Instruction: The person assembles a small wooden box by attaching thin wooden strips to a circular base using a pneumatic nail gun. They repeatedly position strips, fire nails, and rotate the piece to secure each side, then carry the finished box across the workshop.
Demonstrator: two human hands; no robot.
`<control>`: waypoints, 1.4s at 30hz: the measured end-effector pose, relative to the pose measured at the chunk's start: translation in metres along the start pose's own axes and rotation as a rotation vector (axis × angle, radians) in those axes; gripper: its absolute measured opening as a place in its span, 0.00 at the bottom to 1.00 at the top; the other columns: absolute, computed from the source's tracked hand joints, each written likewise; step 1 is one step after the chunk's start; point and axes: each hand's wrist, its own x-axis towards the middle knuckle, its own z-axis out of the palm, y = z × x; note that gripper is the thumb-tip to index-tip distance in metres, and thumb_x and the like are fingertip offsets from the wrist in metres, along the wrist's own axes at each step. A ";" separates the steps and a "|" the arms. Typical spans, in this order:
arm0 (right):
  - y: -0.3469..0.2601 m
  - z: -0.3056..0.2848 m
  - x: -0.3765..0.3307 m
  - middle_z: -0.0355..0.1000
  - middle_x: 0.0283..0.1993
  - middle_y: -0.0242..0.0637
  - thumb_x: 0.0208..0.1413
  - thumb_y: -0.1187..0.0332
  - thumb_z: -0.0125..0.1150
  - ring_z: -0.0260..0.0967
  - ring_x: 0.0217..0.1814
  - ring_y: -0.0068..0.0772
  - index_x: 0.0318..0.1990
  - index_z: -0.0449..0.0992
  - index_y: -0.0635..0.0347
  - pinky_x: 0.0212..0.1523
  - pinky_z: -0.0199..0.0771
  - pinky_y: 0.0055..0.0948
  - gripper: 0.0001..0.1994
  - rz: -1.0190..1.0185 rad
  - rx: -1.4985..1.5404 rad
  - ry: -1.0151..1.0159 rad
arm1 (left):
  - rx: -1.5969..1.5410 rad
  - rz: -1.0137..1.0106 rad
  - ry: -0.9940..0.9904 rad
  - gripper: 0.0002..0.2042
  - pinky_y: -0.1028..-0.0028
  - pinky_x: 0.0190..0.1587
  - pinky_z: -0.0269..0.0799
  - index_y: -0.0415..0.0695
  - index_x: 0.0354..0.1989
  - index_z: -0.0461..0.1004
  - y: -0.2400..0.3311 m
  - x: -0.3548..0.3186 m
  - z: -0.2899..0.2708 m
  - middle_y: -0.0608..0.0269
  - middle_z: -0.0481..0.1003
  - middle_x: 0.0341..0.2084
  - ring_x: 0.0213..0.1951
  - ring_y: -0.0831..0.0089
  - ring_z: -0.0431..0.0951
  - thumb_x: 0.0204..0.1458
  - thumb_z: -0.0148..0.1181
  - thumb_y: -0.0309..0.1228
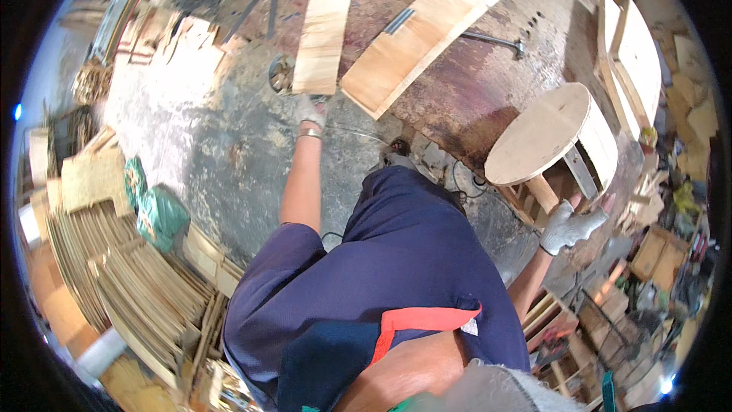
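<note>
Right hand [573, 229]: at the near edge of the drum [601, 141]; I can't tell its grip.
Drum: just beyond that hand, top on, side gaping (part-built, I'd judge, side unfinished).
Left hand [310, 111]: left of the drum, at a loose plank's [326, 30] end; grasp unclear.
Surface [473, 80]: stained brown, mostly left of the drum, bearing a hammer [496, 40].
Room: slats [145, 290] stacked left of the drum, scrap [640, 202] right.
</note>
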 end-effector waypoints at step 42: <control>0.039 -0.116 -0.081 0.81 0.36 0.43 0.59 0.61 0.69 0.74 0.36 0.28 0.52 0.78 0.70 0.43 0.76 0.35 0.20 0.474 0.671 -0.603 | 1.098 1.406 -1.250 0.20 0.60 0.51 0.79 0.43 0.58 0.77 0.007 -0.397 0.057 0.49 0.80 0.52 0.51 0.49 0.81 0.57 0.64 0.35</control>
